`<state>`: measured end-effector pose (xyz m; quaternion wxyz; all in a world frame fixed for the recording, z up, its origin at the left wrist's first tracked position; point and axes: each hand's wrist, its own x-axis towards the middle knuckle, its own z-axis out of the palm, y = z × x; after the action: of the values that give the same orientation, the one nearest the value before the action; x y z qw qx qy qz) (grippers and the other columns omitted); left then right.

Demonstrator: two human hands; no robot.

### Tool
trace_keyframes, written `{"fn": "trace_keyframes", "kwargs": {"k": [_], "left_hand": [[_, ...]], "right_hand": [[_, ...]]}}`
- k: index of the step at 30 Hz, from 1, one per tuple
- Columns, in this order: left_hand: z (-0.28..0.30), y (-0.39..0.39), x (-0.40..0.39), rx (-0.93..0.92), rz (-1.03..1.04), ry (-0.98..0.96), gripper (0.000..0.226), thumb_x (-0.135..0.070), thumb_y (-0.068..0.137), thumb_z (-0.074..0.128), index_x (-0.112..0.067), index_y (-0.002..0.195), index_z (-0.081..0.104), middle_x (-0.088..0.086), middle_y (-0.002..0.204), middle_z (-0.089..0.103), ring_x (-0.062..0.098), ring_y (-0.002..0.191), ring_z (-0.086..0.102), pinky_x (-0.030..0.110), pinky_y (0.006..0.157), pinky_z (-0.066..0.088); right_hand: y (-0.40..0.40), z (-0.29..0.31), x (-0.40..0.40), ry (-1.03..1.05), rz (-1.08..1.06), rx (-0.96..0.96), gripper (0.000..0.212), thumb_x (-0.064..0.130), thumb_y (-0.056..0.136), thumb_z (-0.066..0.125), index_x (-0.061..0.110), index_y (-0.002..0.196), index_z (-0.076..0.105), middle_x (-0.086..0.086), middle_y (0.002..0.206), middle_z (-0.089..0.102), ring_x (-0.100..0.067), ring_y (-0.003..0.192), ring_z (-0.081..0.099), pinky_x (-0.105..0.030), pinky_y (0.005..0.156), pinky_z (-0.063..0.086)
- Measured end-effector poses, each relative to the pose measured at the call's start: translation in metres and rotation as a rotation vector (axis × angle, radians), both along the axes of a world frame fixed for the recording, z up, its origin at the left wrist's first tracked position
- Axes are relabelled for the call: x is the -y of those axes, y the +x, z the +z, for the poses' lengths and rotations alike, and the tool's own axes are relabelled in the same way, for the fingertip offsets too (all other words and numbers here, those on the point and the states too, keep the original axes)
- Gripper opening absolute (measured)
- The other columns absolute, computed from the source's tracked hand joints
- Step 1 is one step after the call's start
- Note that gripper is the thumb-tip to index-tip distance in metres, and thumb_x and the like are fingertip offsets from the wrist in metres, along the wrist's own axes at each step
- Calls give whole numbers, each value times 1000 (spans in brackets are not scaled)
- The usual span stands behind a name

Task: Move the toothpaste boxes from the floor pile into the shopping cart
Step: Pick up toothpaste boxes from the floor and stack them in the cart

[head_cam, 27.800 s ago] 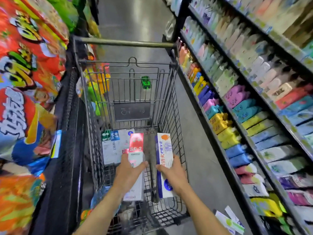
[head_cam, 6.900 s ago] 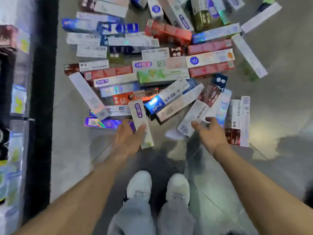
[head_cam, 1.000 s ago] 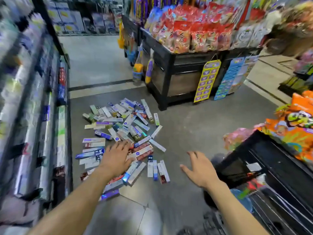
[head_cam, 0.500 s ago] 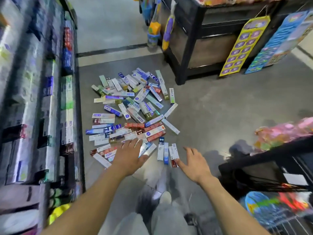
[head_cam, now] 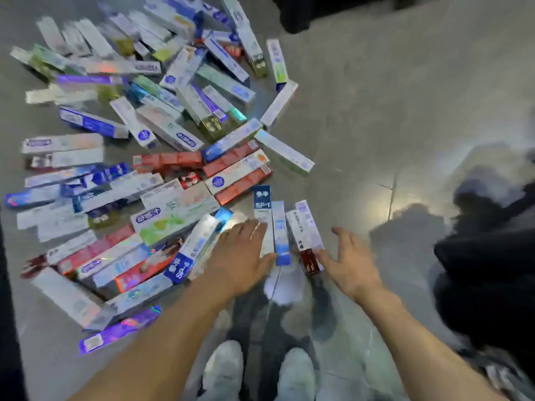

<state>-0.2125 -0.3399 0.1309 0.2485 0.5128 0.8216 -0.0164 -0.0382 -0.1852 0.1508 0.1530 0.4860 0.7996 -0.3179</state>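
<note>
Over the floor pile [head_cam: 150,157] both hands have dropped — left hand [head_cam: 240,256] and right hand [head_cam: 351,263] spread, gripping nothing — flanking the SP-1 box [head_cam: 263,206] for another pickup.

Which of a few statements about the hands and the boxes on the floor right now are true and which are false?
1. Both hands are empty. True: the left hand and right hand reach down with fingers spread.
2. The boxes stand upright in neat rows. False: the toothpaste boxes lie flat in a loose pile.
3. Three boxes lie side by side between the hands. True: the three boxes are there.
4. The person wears black shoes. False: the shoes are white.
</note>
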Motion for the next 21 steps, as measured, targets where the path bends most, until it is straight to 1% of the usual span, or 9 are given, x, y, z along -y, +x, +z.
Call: {"fn": "trace_keyframes", "kwargs": {"k": [2, 4, 6, 8, 11, 14, 18, 20, 21], "left_hand": [[-75, -2, -5, -47, -113, 28, 90, -64, 83, 9, -15, 153, 38, 10, 159, 37, 32, 143, 38, 46, 115, 30], [-133, -7, -9, -64, -176, 71, 83, -62, 87, 19, -13, 149, 44, 12, 155, 44, 33, 140, 44, 46, 112, 34], [-172, -13, -16, -92, -215, 118, 82, -63, 87, 23, -11, 145, 50, 15, 149, 51, 36, 133, 51, 48, 108, 40], [-197, -22, -25, -129, -243, 134, 83, -63, 87, 23, -10, 146, 49, 15, 149, 50, 35, 133, 50, 47, 107, 40], [-214, -31, -35, -167, -259, 193, 76, -61, 90, 31, -9, 140, 54, 16, 143, 56, 35, 126, 56, 47, 103, 45], [-221, -33, -39, -175, -279, 204, 74, -60, 89, 33, -7, 135, 58, 16, 136, 61, 35, 119, 60, 46, 98, 49], [-218, -29, -41, -149, -240, 267, 73, -60, 90, 34, -9, 136, 58, 14, 135, 62, 34, 119, 60, 45, 101, 48], [-218, -26, -39, -121, -185, 283, 74, -61, 90, 34, -11, 140, 55, 13, 140, 59, 32, 124, 57, 45, 105, 45], [-218, -22, -38, -105, -162, 285, 75, -62, 90, 33, -12, 142, 53, 12, 142, 57, 31, 127, 54, 45, 107, 43]], "right_hand": [[0, -74, -8, 13, -23, -30, 68, 44, 97, 59, 12, 152, 35, -12, 153, 40, -33, 138, 41, -37, 111, 32], [-1, -135, -19, 29, -48, -56, 65, 41, 97, 60, 13, 150, 36, -14, 150, 41, -34, 136, 44, -38, 107, 35], [0, -175, -29, 69, -54, -86, 62, 41, 96, 61, 14, 147, 39, -15, 144, 46, -33, 133, 46, -38, 105, 37], [1, -201, -37, 103, -39, -116, 63, 44, 94, 64, 15, 145, 41, -14, 139, 50, -32, 130, 48, -37, 103, 39], [1, -224, -38, 105, -70, -126, 72, 55, 87, 67, 19, 142, 39, -11, 135, 55, -31, 124, 53, -40, 99, 45], [-1, -232, -32, 80, -83, -117, 75, 65, 81, 68, 20, 134, 42, -7, 131, 60, -31, 117, 58, -43, 94, 49], [2, -228, -30, 6, -168, -175, 69, 59, 85, 69, 19, 136, 46, -5, 131, 63, -28, 116, 60, -39, 96, 49], [5, -225, -29, -35, -233, -187, 59, 52, 91, 66, 18, 137, 50, -6, 132, 64, -28, 117, 61, -35, 97, 48], [8, -226, -28, -45, -245, -179, 52, 48, 95, 63, 17, 136, 52, -7, 131, 64, -28, 116, 61, -33, 95, 47]]}}
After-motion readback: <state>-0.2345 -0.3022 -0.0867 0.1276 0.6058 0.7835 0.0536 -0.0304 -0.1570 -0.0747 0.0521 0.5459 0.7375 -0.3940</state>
